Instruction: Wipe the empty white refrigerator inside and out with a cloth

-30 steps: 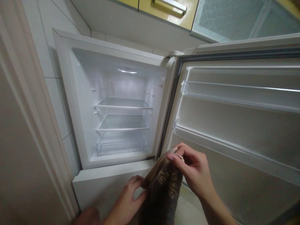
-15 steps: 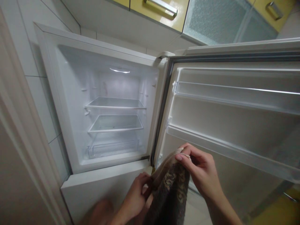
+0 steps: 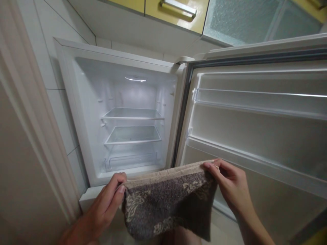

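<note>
A brown patterned towel [image 3: 168,200] is stretched out flat between both hands, low in the view in front of an open fridge [image 3: 76,112]. My left hand [image 3: 107,200] pinches its top left corner. My right hand [image 3: 230,187] pinches its top right corner. The fridge's interior is lit, with two glass shelves [image 3: 133,132] and a clear drawer [image 3: 130,160] below them. Nothing stands on the shelves.
The fridge door [image 3: 255,136] stands open on the right, its door racks bare. Yellow cabinets with a metal handle [image 3: 178,7] and a frosted glass panel [image 3: 242,20] hang above. A tiled wall and a beige door frame [image 3: 30,136] close in the left side.
The towel hung bunched between my hands before. My hands have moved apart and spread it wide, the left hand shifting left along its top edge.
</note>
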Demonstrator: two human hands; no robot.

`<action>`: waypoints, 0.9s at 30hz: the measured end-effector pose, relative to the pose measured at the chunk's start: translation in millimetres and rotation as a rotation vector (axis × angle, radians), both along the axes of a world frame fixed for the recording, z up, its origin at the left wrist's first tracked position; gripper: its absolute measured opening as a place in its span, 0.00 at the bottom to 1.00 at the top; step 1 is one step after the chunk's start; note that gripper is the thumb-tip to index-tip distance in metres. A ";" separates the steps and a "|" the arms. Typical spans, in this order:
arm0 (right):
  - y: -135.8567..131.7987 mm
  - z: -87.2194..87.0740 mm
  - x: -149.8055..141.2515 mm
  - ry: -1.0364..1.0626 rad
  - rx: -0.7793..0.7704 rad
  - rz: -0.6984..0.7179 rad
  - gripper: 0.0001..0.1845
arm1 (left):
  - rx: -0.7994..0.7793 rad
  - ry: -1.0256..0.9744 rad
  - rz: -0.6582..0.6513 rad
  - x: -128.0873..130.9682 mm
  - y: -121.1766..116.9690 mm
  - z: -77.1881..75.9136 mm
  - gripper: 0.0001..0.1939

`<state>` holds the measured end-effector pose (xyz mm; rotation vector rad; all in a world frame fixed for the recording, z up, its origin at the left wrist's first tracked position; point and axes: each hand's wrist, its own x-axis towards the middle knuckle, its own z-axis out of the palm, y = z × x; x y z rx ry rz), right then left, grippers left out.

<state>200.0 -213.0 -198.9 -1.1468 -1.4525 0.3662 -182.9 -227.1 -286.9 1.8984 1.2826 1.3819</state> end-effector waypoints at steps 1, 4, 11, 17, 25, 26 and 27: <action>2.8 0.0 -2.3 -0.006 0.001 0.002 0.25 | -0.007 0.017 0.010 -6.4 -1.3 7.0 0.16; 10.0 2.2 -8.2 -0.001 0.009 0.037 0.23 | 0.000 0.098 0.011 -29.3 0.2 24.9 0.15; 23.0 -3.7 -17.8 0.114 -0.032 0.126 0.33 | 0.119 0.244 0.031 -59.1 5.0 56.0 0.17; 31.4 -11.7 -30.1 0.131 -0.076 0.157 0.37 | 0.041 0.240 0.037 -71.8 -0.9 66.1 0.19; 39.2 -22.6 -52.2 0.202 0.035 0.067 0.36 | -0.008 0.217 -0.054 -91.6 -16.4 57.2 0.15; 40.2 -22.1 -55.2 0.220 0.040 0.074 0.35 | 0.017 0.189 -0.017 -95.4 -17.3 55.2 0.15; 41.4 -21.5 -58.0 0.244 0.037 0.092 0.33 | 0.038 0.167 0.021 -99.8 -17.9 53.3 0.16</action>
